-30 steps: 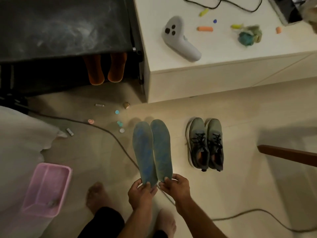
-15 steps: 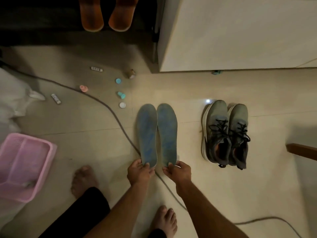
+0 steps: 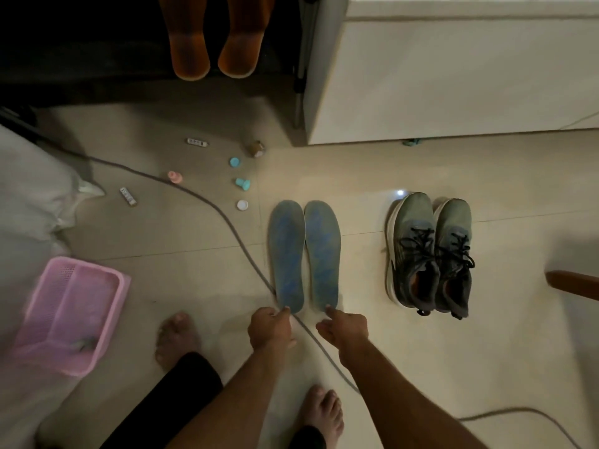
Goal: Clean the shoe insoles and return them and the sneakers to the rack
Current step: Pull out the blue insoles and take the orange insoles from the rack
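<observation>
Two insoles (image 3: 303, 254) lie flat on the floor (image 3: 372, 351), side by side, toes pointing away. Left hand (image 3: 270, 325) and right hand (image 3: 345, 325) touch their heels with loosely curled fingers, gripping nothing.

- Both forearms are bare from the bottom edge of the view up to the wrists; no sleeve shows on either.
- The left hand (image 3: 271, 325) is bare, with no glove, ring or band to be seen.
- The right hand (image 3: 345, 327) is bare too, and the wrist behind it carries no watch or strap.
- A black trouser leg (image 3: 175, 403) covers the left leg and ends just behind the foot.
- The left foot (image 3: 176, 337) is bare, toes showing.
- The right foot (image 3: 322, 413) is bare as well, with a dark cuff (image 3: 306, 437) at its ankle.
</observation>
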